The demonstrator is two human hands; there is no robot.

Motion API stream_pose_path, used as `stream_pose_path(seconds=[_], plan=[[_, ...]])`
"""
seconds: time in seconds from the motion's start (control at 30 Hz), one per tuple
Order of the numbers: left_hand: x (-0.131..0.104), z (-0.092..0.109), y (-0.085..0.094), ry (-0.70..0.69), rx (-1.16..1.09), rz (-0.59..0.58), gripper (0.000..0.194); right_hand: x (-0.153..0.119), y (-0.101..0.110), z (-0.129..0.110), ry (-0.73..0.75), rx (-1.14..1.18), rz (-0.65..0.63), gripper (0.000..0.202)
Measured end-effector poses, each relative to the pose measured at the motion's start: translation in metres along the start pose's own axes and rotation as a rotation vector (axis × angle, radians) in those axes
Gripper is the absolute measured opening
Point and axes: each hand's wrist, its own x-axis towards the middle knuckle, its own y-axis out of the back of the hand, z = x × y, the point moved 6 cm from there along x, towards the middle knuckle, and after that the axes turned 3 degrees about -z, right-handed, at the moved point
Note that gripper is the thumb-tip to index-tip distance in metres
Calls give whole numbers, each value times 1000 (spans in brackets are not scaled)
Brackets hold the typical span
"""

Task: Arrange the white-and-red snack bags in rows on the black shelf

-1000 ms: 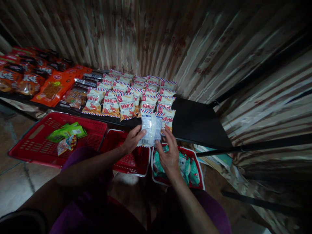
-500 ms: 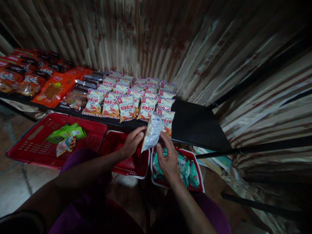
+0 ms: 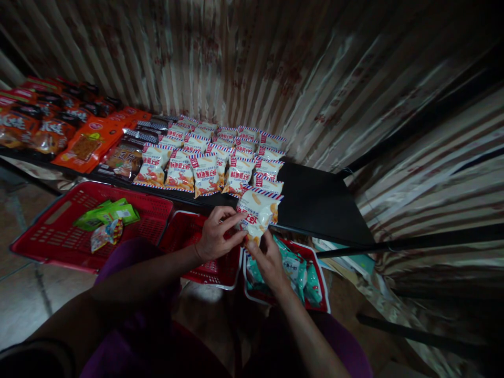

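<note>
A white snack bag (image 3: 260, 206) with red lettering and a striped top edge is held up in front of the shelf, its printed front showing. My right hand (image 3: 271, 262) grips its lower edge, thumb in front and fingers partly hidden behind. At the bag's left side, my left hand (image 3: 219, 232) is closed with its fingertips on the front. Several matching snack bags (image 3: 207, 176) stand in rows just behind, on the black shelf (image 3: 315, 197); the held bag covers part of the nearest one.
Below the shelf are a red basket (image 3: 51, 220) with green packets (image 3: 106, 214), a middle red basket (image 3: 177, 231), and a right basket (image 3: 326, 294) holding teal bags (image 3: 293, 268). Orange packets (image 3: 88, 144) and brown packets (image 3: 122, 155) line the shelf's left. A pleated curtain (image 3: 236, 63) hangs behind.
The snack bag has turned from its text-covered back to its printed front. My left fingers have come onto its front, and my right hand has shifted to its lower edge.
</note>
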Motion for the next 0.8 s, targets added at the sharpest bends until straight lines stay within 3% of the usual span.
stream_pose_path(seconds=[0.13,0.3,0.57,0.8], plan=[[-3,-3,-3,5,3,5,33,1,-2,10,-76,50,28,47],[-7,-11,-8,109,-158,-11,37,1,-4,22,-122,202,73,48],[-6,-40,-17,574,-695,48,44,2,-10,24,-172,338,27,55],[0,-43,-20,611,-828,-10,39,2,-15,32,-227,355,10,54]])
